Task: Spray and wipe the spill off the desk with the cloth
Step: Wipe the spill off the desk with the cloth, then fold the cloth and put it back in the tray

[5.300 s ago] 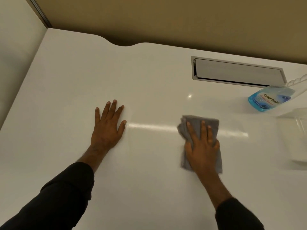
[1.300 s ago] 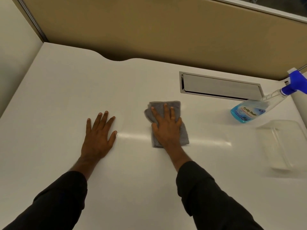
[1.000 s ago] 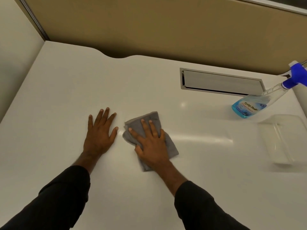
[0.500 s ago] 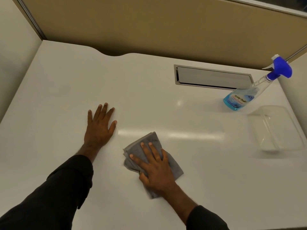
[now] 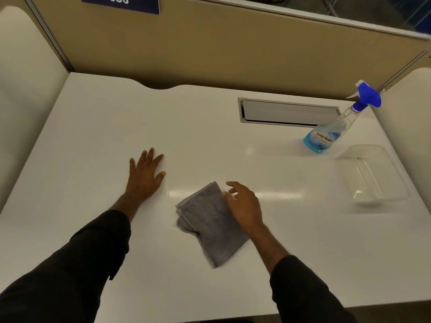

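The gray cloth (image 5: 211, 226) is lying flat on the white table (image 5: 93, 127), folded over, with nothing holding it down. The right hand (image 5: 245, 205) is seen just beside the cloth, at its far right edge, with the fingers spread and loose; its grip is released and nothing is held. The left hand (image 5: 145, 174) is laid flat on the table, to the left of the cloth and a little farther back, palm down and open, also holding nothing.

The spray bottle (image 5: 331, 129) is stood well away from the cloth, far off to the right and back, next to a clear plastic box (image 5: 370, 176). No spill can be made out on the table; only shiny streaks of light are seen.

The wiping looks nearly done. To do this step well, the cloth should be picked up whole so no wet part is dragged back over the clean spot. The table should be looked over for smears, and any left should be rubbed with a dry side of the cloth.
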